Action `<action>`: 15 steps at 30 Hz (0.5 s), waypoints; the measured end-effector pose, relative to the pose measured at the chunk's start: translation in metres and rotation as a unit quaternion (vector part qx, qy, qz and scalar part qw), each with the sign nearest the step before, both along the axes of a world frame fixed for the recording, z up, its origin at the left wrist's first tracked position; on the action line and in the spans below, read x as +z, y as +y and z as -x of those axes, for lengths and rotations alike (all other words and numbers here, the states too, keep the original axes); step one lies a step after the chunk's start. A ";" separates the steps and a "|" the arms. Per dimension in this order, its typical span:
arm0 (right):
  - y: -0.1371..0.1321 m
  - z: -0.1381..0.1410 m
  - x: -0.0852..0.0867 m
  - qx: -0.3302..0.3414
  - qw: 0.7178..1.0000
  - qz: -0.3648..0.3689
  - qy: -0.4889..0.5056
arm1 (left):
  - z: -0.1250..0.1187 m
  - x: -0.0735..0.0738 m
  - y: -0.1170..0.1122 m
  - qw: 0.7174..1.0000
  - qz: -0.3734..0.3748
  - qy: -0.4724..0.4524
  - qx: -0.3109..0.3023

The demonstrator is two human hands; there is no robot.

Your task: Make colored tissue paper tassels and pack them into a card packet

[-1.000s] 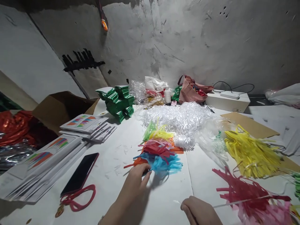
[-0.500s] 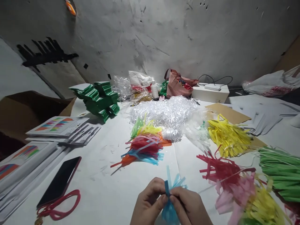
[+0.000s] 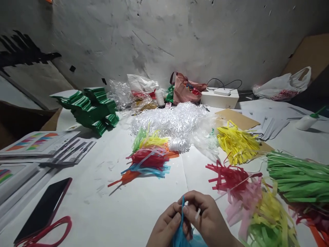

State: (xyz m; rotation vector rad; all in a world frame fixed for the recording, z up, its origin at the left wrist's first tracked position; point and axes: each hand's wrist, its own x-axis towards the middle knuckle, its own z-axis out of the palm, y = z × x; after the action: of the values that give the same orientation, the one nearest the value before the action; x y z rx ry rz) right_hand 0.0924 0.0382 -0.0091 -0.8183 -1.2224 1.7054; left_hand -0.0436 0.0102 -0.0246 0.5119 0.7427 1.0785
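Note:
My left hand (image 3: 167, 224) and my right hand (image 3: 205, 216) meet at the bottom middle of the view, both pinching a blue paper tassel (image 3: 183, 233) between them. A thin white string (image 3: 236, 185) runs from my right hand's fingers toward the threaded red tassel (image 3: 227, 176) and pink tassel (image 3: 244, 202) on the right. A pile of loose coloured tassels (image 3: 149, 156) lies on the white table (image 3: 102, 206) just beyond my hands.
Yellow tassels (image 3: 238, 144), green tassels (image 3: 295, 178) and a heap of white ribbon (image 3: 172, 121) lie ahead and to the right. A black phone (image 3: 43, 209) with a red strap, printed cards (image 3: 36, 142) and green folded paper stacks (image 3: 89, 106) are on the left. A glue bottle (image 3: 307, 120) rests at far right.
My left hand picked a blue tassel off the coloured pile and brought it near; both hands now hold it close together, lower in view. The view turned right.

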 end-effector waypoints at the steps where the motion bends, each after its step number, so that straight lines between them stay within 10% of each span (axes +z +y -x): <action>1: 0.001 0.000 0.000 -0.007 1.000 -0.010 -0.006 | 0.000 -0.001 -0.001 0.999 -0.011 0.029 0.008; 6: 0.002 -0.005 0.001 -0.026 0.999 -0.037 -0.002 | 0.002 0.000 -0.002 0.982 -0.061 0.175 0.042; 15: 0.007 -0.008 0.005 0.000 0.999 -0.034 -0.013 | -0.005 0.008 0.001 0.988 -0.016 0.150 0.038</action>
State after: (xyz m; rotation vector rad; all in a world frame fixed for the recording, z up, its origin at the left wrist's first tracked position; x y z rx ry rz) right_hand 0.1004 0.0450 -0.0042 -0.8020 -1.2912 1.6480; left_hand -0.0382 0.0111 -0.0165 0.6875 1.0153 1.0990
